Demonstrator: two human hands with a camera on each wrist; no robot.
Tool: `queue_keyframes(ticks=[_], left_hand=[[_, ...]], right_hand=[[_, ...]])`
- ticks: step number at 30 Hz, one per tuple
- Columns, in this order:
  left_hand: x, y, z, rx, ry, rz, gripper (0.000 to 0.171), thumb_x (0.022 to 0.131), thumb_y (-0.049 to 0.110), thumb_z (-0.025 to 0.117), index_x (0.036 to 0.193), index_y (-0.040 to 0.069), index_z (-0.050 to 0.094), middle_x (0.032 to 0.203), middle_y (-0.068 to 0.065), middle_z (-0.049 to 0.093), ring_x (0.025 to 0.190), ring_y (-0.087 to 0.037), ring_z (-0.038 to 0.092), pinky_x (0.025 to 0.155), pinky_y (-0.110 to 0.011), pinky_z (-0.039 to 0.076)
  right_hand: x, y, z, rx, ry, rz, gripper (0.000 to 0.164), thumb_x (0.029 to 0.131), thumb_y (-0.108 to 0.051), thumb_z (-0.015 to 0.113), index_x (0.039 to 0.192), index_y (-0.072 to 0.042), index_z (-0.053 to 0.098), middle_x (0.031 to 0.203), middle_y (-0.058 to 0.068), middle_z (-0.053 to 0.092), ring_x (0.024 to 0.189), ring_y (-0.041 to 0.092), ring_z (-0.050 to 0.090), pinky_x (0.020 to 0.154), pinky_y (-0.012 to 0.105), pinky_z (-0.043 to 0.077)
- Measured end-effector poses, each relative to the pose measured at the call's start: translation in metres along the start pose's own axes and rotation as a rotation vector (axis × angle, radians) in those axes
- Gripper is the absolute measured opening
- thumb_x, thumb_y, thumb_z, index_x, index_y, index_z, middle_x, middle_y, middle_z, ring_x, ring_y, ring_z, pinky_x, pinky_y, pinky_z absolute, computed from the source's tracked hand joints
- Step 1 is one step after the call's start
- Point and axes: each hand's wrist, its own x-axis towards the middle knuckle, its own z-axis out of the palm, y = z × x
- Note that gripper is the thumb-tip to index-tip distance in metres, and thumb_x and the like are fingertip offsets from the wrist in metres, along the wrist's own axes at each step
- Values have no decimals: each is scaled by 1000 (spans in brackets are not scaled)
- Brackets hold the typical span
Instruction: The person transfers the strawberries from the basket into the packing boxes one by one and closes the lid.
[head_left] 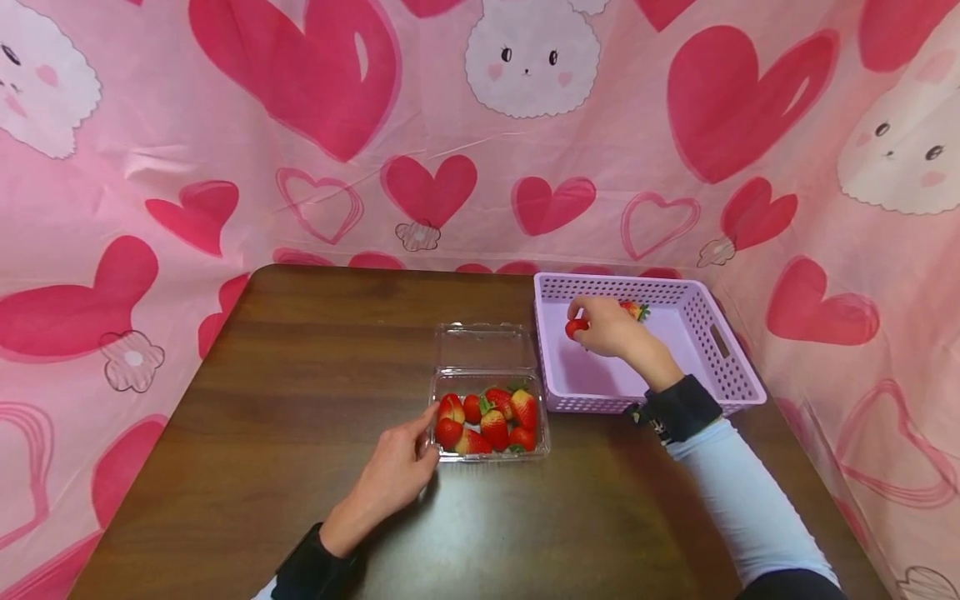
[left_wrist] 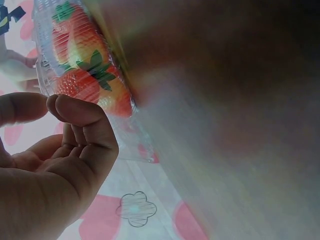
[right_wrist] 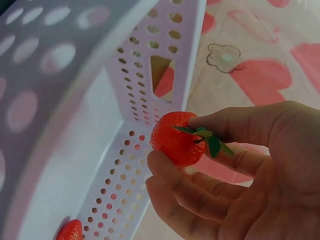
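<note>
In the head view my right hand (head_left: 606, 327) is over the purple basket (head_left: 600, 379), pinching a strawberry (head_left: 576, 327) between thumb and fingers. The right wrist view shows this red strawberry (right_wrist: 177, 140) with its green leaves toward the palm. Another strawberry (head_left: 634, 310) lies in the basket, partly behind that hand. A clear plastic clamshell box (head_left: 491, 459) stands left of the basket, its lid (head_left: 483, 347) folded back, with several strawberries (head_left: 493, 428) inside. My left hand (head_left: 397, 467) touches the box's left side with index finger and thumb, fingertips right at its edge (left_wrist: 42, 75).
Box and basket stand side by side on a dark brown wooden table (head_left: 337, 350). The basket has perforated walls and a handle slot. A pink cloth (head_left: 450, 100) with hearts and animal faces hangs behind and at both sides. A black band (head_left: 681, 408) circles the right wrist.
</note>
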Motion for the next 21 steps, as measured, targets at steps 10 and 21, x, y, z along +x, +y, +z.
queue_keyframes(ticks=[10,21], left_hand=[[0,0,1,4,10,8,62,94,3,69,153,1,53,67,1,49,54,-16,45,49,-27,42],[1,0,0,8,5,4,63,94,3,68,155,2,51,67,0,49,55,-17,47,50,-27,43]], right_hand=[[-10,-8,4,8,18,-2,26,90,-5,75,114,0,67,103,18,67,92,35,61,82,48,58],[-16,-12,7,9,-5,-14,25,91,-5,73,115,1,68,101,17,69,93,35,62,86,51,57]])
